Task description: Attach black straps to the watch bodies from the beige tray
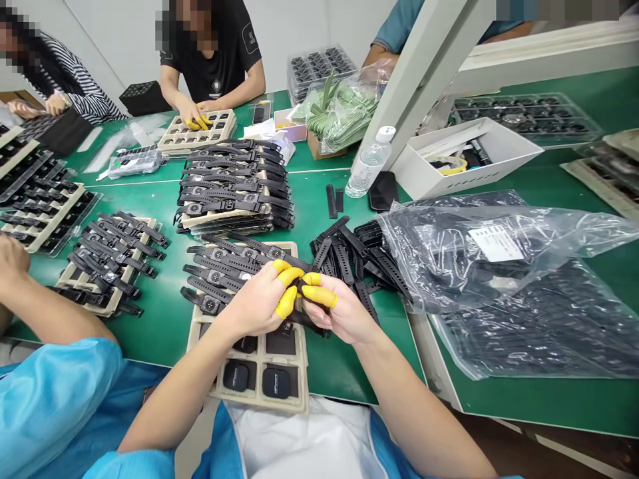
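My left hand and my right hand, both with yellow finger cots, meet over a beige tray. Their fingers are closed on a small black watch, mostly hidden by the fingertips. A black strap hangs below the hands; whether it is joined to the watch I cannot tell. In the tray's far part lie several watches with black straps. Its near compartments hold square black watch bodies without straps. Just right of the hands is a heap of loose black straps.
Stacked trays of strapped watches stand ahead, another tray lies left. Plastic bags of black straps fill the right side. A water bottle, a phone and a white box stand beyond. Co-workers sit left and opposite.
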Demonstrator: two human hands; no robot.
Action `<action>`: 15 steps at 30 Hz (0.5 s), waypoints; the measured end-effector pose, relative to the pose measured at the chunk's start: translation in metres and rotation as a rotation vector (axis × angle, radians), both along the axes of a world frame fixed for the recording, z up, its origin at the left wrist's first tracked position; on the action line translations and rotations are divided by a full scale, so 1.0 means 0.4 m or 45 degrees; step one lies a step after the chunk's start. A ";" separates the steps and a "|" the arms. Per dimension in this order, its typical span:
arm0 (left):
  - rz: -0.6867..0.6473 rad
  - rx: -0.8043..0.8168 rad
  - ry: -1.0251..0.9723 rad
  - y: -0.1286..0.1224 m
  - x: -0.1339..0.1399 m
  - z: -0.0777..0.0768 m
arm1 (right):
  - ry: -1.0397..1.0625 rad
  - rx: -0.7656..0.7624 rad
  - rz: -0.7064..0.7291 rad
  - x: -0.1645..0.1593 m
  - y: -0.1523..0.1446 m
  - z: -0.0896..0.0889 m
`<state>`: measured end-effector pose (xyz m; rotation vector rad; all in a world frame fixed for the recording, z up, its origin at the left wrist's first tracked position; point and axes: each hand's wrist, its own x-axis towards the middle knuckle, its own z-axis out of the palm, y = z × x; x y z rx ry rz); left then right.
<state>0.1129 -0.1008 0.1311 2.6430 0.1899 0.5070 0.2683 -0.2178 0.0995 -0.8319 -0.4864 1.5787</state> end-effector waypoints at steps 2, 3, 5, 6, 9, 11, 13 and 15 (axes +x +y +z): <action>-0.004 -0.020 0.000 0.001 -0.001 0.002 | 0.010 -0.003 -0.010 -0.001 0.001 -0.002; 0.003 -0.002 0.007 0.002 -0.001 0.002 | 0.015 -0.007 -0.014 -0.001 0.001 -0.003; 0.008 0.027 0.024 0.002 -0.004 0.002 | 0.012 -0.012 0.001 0.000 0.001 -0.005; 0.002 0.016 0.029 0.003 -0.006 0.002 | 0.002 -0.009 0.016 0.001 0.000 -0.007; -0.021 -0.090 0.003 0.008 -0.011 -0.001 | -0.055 0.024 0.030 0.003 -0.002 -0.009; -0.003 -0.172 -0.044 0.011 -0.011 -0.004 | -0.131 0.070 -0.024 0.003 -0.004 -0.009; 0.055 -0.271 -0.138 0.011 -0.008 -0.009 | -0.241 0.124 -0.079 0.002 -0.007 -0.009; 0.122 -0.392 -0.285 0.004 -0.001 -0.013 | -0.304 0.157 -0.084 0.001 -0.009 -0.010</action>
